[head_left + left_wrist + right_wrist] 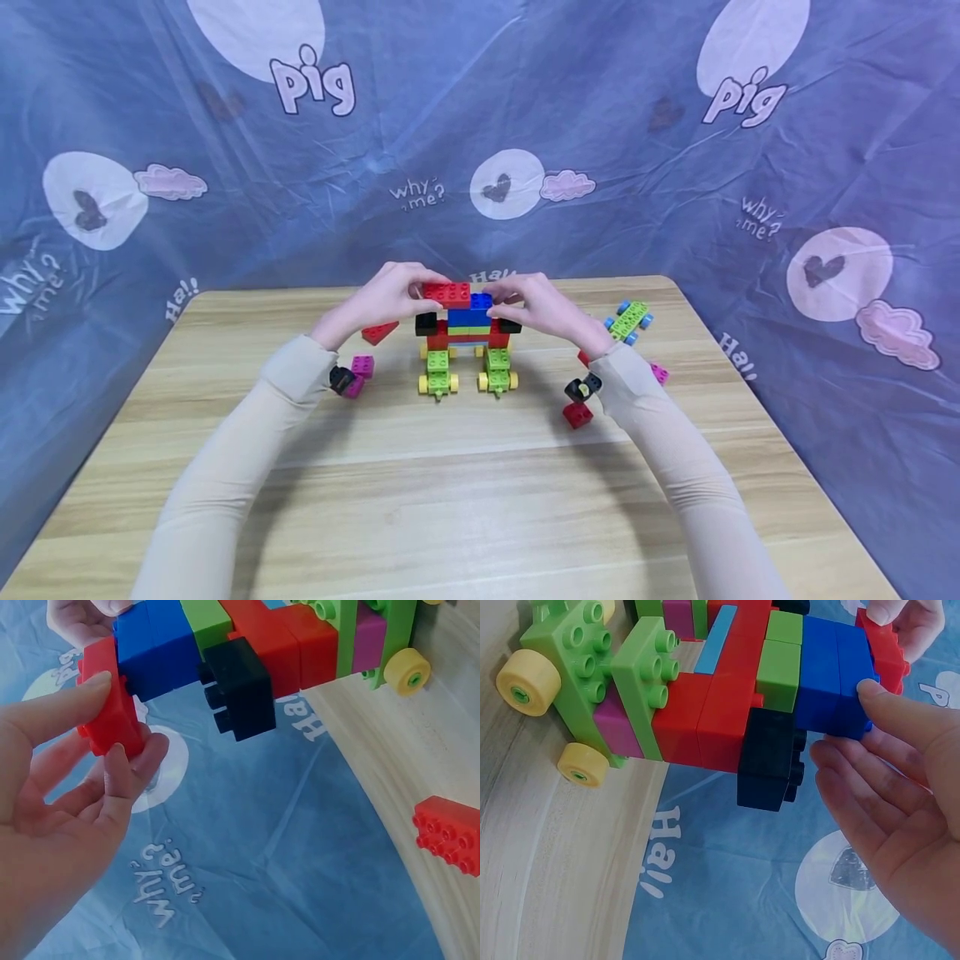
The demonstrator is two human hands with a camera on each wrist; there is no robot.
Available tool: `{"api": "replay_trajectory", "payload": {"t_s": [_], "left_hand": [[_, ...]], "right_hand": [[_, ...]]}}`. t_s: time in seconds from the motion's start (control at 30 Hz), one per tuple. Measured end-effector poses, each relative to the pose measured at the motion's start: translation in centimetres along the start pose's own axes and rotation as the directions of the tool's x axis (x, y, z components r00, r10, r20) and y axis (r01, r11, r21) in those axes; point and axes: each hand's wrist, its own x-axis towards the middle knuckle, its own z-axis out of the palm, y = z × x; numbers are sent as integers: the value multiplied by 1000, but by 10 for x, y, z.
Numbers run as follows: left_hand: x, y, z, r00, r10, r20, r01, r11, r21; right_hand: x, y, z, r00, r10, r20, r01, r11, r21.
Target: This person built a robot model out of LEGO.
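Observation:
My left hand pinches a red brick between thumb and fingers at the top left of a built block figure. Blue bricks lie right against that red brick; whether it is fully pressed on cannot be told. On the other side, my right hand grips the stacked blue bricks with thumb and fingers. Below them the figure has green bricks, red bricks and a black brick at each side. It stands on two green wheeled bases with yellow wheels.
Left of the figure lie a red brick and magenta bricks. To the right are a green car base with blue wheels, a red brick and a magenta piece. A patterned blue cloth hangs behind the wooden table.

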Motion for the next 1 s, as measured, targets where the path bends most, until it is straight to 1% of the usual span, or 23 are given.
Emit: {"api": "replay_trajectory", "payload": {"t_s": [0.13, 0.33, 0.57, 0.77, 1.0], "left_hand": [[1, 2, 0, 1000, 15, 3, -15, 1000, 22], [1, 4, -1, 1000, -3, 12, 3, 999, 37], [0, 3, 1, 1000, 4, 13, -4, 999, 45], [-3, 3, 2, 1000, -19, 9, 19, 999, 43], [-2, 4, 3, 999, -36, 13, 36, 998, 53]], "right_hand": [[0, 0, 0, 1000, 1, -1, -1, 1000, 4], [1, -1, 0, 1000, -3, 0, 3, 1000, 3], [1, -1, 1, 1000, 0, -3, 0, 1000, 6], [0, -1, 1, 1000, 5, 0, -5, 1000, 3], [0, -1, 0, 1000, 11, -6, -11, 1000, 2]]}}
